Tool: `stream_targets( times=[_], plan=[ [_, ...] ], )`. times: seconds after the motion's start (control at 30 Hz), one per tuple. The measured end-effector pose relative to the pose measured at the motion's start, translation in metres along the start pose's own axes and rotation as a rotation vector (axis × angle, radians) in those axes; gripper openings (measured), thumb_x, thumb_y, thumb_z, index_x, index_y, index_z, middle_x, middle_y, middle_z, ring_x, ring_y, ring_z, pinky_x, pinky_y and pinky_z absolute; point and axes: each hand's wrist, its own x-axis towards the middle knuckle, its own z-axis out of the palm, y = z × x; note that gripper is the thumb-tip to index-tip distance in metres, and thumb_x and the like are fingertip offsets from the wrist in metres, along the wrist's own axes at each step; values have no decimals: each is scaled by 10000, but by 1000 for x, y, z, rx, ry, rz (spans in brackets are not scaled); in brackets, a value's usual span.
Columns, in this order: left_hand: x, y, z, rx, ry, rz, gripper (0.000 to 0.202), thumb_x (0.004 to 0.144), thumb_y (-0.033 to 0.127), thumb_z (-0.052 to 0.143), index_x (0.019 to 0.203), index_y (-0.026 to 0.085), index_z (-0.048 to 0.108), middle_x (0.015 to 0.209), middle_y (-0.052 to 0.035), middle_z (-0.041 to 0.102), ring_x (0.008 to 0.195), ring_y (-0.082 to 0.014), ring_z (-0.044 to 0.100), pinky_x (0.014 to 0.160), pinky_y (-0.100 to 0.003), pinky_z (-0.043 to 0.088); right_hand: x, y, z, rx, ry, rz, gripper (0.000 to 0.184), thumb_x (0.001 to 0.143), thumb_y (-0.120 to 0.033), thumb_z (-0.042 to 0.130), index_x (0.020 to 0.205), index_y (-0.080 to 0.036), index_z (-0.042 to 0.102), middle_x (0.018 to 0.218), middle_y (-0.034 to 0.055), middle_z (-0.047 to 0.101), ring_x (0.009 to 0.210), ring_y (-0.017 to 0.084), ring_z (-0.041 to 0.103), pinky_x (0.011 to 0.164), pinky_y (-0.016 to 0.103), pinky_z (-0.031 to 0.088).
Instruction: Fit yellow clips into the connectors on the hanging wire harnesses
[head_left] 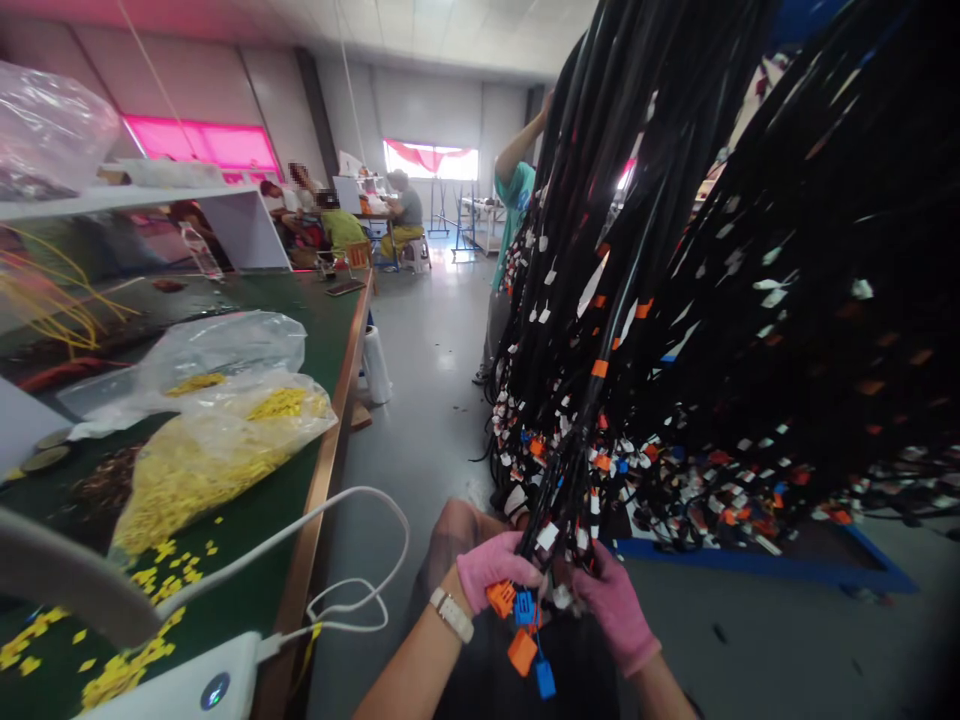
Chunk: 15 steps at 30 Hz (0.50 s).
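Both my hands wear pink gloves and meet low in the middle of the view. My left hand [491, 570] is closed around the lower end of a black wire harness [592, 400] that hangs from above. My right hand [619, 605] grips the same bundle from the right side. Orange and blue plastic connectors [525, 630] dangle from the bundle just below my fingers, with small white tags among them. A watch with a pale strap sits on my left wrist.
Many more black harnesses [750, 300] with white and orange tags hang over a blue rack base [862, 570] on the right. A green workbench [247, 590] at left carries bags of yellow parts [217, 440], a white device with cable. People work farther back.
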Motion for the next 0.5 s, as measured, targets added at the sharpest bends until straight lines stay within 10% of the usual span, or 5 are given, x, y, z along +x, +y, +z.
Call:
stream_targets(
  times=[0.27, 0.43, 0.5],
  plan=[
    [0, -6, 7, -150, 36, 95, 201, 608, 253, 608, 708, 87, 554, 623, -71, 577, 531, -133, 538, 519, -241, 431, 6, 21, -15, -59, 144, 4, 457, 598, -352, 667, 1011, -172, 590, 1009, 99, 672, 943, 262, 610, 847, 364, 465],
    [4, -2, 5, -127, 108, 77, 230, 588, 218, 643, 768, 94, 572, 636, -38, 569, 514, -99, 506, 497, -207, 395, -14, -5, -4, -162, 381, -115, 366, 730, -459, 582, 976, -189, 610, 1009, 101, 656, 945, 266, 580, 863, 370, 427],
    [6, -1, 7, -110, 113, 72, 235, 579, 189, 659, 777, 94, 578, 640, -31, 567, 532, -94, 507, 508, -198, 386, -16, -21, 2, -143, 291, -91, 343, 773, -491, 521, 858, -184, 650, 880, 103, 685, 849, 266, 593, 795, 360, 443]
  ],
)
